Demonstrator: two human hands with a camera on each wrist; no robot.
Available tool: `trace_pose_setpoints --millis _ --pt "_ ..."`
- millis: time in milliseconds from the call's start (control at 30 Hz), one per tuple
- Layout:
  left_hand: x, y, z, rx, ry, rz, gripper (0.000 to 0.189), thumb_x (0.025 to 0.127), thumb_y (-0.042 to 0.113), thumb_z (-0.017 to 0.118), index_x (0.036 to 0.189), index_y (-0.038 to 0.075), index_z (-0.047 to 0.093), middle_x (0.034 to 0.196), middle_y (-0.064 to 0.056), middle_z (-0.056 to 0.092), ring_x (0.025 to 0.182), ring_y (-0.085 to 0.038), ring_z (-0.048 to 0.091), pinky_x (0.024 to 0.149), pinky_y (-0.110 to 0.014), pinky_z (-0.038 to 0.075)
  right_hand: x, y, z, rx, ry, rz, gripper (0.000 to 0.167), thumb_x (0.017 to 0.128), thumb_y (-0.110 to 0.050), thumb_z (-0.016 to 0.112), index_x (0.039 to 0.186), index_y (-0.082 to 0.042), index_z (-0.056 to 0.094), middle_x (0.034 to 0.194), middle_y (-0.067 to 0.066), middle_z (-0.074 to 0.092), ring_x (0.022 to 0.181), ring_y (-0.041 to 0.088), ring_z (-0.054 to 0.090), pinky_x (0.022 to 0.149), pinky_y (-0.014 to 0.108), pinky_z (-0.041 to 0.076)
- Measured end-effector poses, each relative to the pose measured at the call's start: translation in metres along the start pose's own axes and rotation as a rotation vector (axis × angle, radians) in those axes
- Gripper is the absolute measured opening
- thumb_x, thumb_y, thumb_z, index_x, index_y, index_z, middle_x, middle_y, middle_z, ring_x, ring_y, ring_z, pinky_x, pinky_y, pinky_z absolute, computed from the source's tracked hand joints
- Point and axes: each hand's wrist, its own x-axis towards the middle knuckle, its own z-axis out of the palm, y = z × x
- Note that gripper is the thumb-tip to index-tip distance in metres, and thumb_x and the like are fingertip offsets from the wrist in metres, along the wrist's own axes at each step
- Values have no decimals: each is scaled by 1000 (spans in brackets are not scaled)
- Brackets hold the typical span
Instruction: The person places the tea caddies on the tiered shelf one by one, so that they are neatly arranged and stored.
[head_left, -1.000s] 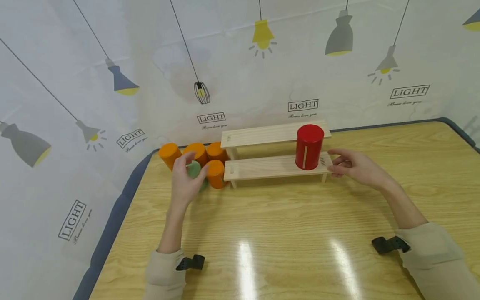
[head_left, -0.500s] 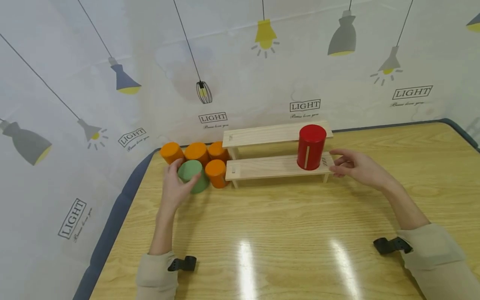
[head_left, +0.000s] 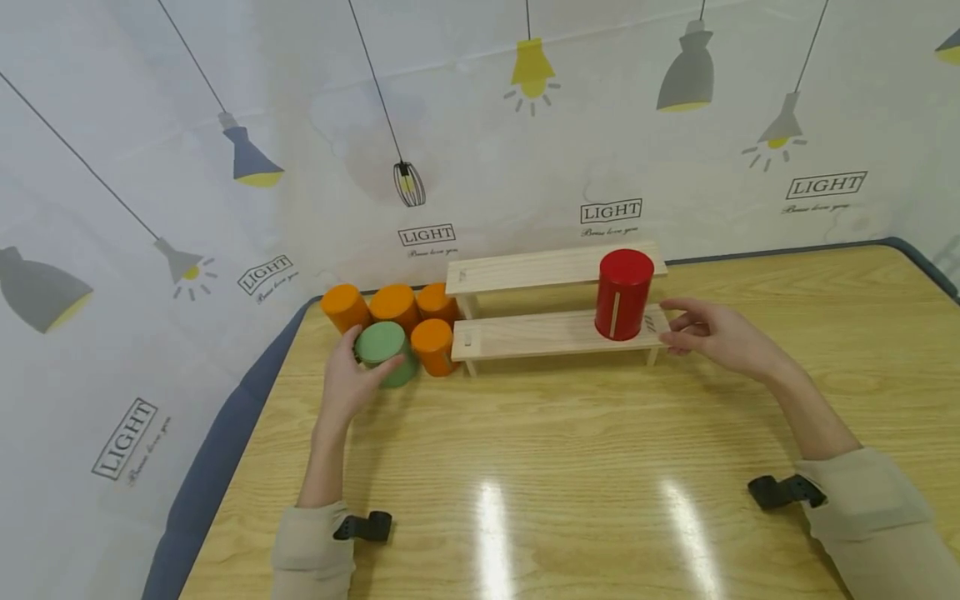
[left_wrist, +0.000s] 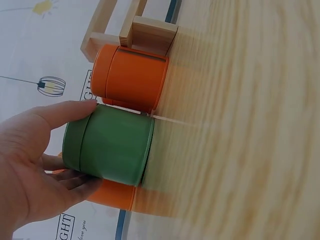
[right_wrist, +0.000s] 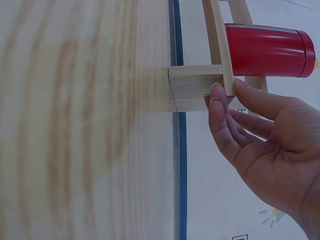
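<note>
A green canister (head_left: pixel 393 357) stands on the table with my left hand (head_left: pixel 348 385) around it. In the left wrist view, the thumb lies along one side of the green canister (left_wrist: pixel 112 143) and the fingers curl round the other. Several orange canisters (head_left: pixel 432 343) stand beside and behind it. My right hand (head_left: pixel 716 336) pinches the right end of a two-step wooden shelf (head_left: pixel 525 333). In the right wrist view, the right hand (right_wrist: pixel 272 135) has thumb and fingertips at the board's end. On the lower step's right part stands a red canister (head_left: pixel 624 293).
The shelf's upper step (head_left: pixel 525 271) runs behind the lower one, near the printed wall sheet (head_left: pixel 510 167). A dark blue edge (head_left: pixel 217 433) borders the wooden table (head_left: pixel 570 442) at the left and back.
My left hand has moved left and lowered, from partly covering the green canister to lying around its side. My right hand stays at the shelf's end.
</note>
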Motion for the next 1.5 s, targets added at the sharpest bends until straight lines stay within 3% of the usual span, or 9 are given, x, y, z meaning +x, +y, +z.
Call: trace_pose_setpoints --millis 233,500,833,1100,1333,1500 --pt "0 3 -1 -52 100 22 79 83 23 84 144 -4 43 141 -24 45 120 -36 48 101 -50 43 0 0 0 4 -2 9 60 101 -14 63 150 9 35 119 27 63 95 30 69 81 37 58" --pt "-3 20 -5 -113 203 114 77 81 18 86 142 -6 45 136 -24 46 119 -36 50 104 -48 44 -1 -1 -1 -1 4 5 61 101 -16 63 150 8 36 118 25 64 94 30 69 82 36 58" --pt "-9 39 -3 -136 279 236 74 78 14 87 139 -5 50 132 -23 49 118 -33 52 102 -46 46 1 2 -1 5 0 13 61 101 -15 63 150 9 35 119 26 63 94 30 69 81 37 58" --pt "-16 58 7 -171 258 321 73 78 10 88 138 -5 50 131 -23 49 116 -32 53 99 -45 48 0 1 -1 20 -7 9 61 101 -15 63 150 9 36 119 27 63 94 30 69 81 37 59" --pt "-20 73 26 -197 190 334 74 77 13 89 139 -2 50 130 -20 50 114 -31 53 98 -45 48 0 1 -1 23 -7 11 61 101 -15 63 150 9 35 119 27 63 94 30 69 81 37 59" --pt "-20 78 42 -197 154 378 75 76 14 90 138 -3 51 129 -21 51 113 -31 54 96 -47 49 0 -2 -1 23 -6 8 60 101 -14 63 149 9 35 120 27 63 94 30 69 81 36 59"
